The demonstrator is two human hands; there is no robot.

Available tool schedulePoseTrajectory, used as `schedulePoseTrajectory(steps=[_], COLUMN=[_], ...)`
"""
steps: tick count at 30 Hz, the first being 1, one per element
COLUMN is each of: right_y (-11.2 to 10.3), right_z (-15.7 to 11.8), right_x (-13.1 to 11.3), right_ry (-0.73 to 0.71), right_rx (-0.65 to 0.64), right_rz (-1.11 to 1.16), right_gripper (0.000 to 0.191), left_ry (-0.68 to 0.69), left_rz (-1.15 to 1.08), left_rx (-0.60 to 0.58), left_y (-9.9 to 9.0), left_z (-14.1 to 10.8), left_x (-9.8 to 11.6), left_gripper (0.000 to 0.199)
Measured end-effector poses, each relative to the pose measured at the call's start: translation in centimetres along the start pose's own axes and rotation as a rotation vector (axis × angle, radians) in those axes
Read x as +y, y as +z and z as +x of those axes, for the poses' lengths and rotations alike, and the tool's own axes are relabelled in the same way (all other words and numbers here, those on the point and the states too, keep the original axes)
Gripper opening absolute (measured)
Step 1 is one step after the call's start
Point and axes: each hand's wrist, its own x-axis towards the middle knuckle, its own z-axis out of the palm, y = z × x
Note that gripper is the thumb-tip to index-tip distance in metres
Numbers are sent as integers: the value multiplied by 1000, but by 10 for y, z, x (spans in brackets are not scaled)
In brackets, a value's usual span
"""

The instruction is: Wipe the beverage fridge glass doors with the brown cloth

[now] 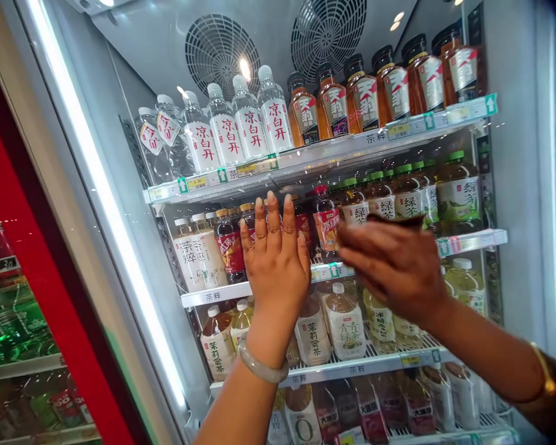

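Note:
My left hand [275, 259] is raised in front of the cooler's middle shelf, its back toward me. The fingers point up, stretched and slightly apart, with nothing held. It partly hides dark tea bottles with red labels [232, 250]. A pale bangle [262, 364] circles that wrist. My right hand [393, 266] reaches in from the right, blurred, with stretched fingers pointing left. A dark edge shows above its knuckles; I cannot make out what it is. Nearest its fingertips stands a red-labelled bottle [327, 222], and green-capped tea bottles [408, 201] are behind it.
White-capped water bottles [250, 127] and amber black-capped bottles [364, 99] line the top shelf. Pale-labelled tea bottles [345, 327] stand on the shelf below my hands. Two fan grilles [222, 52] are at the top. A red door frame [50, 321] runs along the left.

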Motion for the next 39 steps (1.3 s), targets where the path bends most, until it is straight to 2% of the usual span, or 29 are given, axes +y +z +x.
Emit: schedulePoseTrajectory(steps=[3, 5, 6, 8, 11, 13, 14, 16, 18, 20, 23, 26, 28, 30, 32, 34, 36, 39], right_y=[6, 16, 21, 23, 10, -3, -8, -11, -4, 6, 15, 5, -7, -15, -17, -13, -8, -11], right_z=[30, 53, 58, 55, 22, 3, -1, 8, 30, 52, 55, 21, -3, -13, -3, 17, 30, 16], right_x=[28, 25, 18, -1, -11, 7, 21, 51, 68, 64, 35, 18, 28, 51, 74, 89, 90, 83], right_ry=[224, 308, 294, 168, -90, -164, -153, -30, 144, 252, 196, 67, -26, -63, 32, 199, 322, 311], right_rx=[71, 101, 97, 53, -23, -56, -51, -10, 91, 148, 76, 2, -24, -33, 25, 109, 171, 147], right_rz=[-83, -99, -83, -36, 51, 95, 106, 68, -15, -75, -38, -6, 0, 8, -5, -43, -71, -40], right_gripper=[37, 32, 31, 31, 30, 35, 38, 40, 33, 28, 29, 34, 36, 39, 39, 33, 28, 30], left_ry=[-22, -31, -30, -21, -11, -24, -38, -85, -152, -210, -193, -129, -121, -110, -77, -32, -8, -4], left_rz=[16, 36, 44, 55, 65, 71, 77, 90, 95, 92, 90, 100, 101, 85, 58, 32, 9, -3], left_rx=[8, 12, 13, 5, 1, 7, 12, 16, 16, 9, -25, -35, -23, -29, -50, -72, -76, -59], left_y=[1, 1, 0, -1, -1, 1, 2, 5, 9, 13, 19, 25, 28, 33, 39, 47, 56, 64], left_z=[1, 2, 2, 1, -2, -4, -4, -3, 0, 5, 11, 13, 14, 18, 26, 36, 45, 50], left_x=[4, 5, 5, 4, 3, 4, 5, 11, 20, 31, 48, 59, 66, 77, 94, 112, 127, 136], left_gripper=[66, 65, 65, 63, 62, 63, 63, 65, 67, 68, 68, 67, 67, 68, 68, 65, 62, 63])
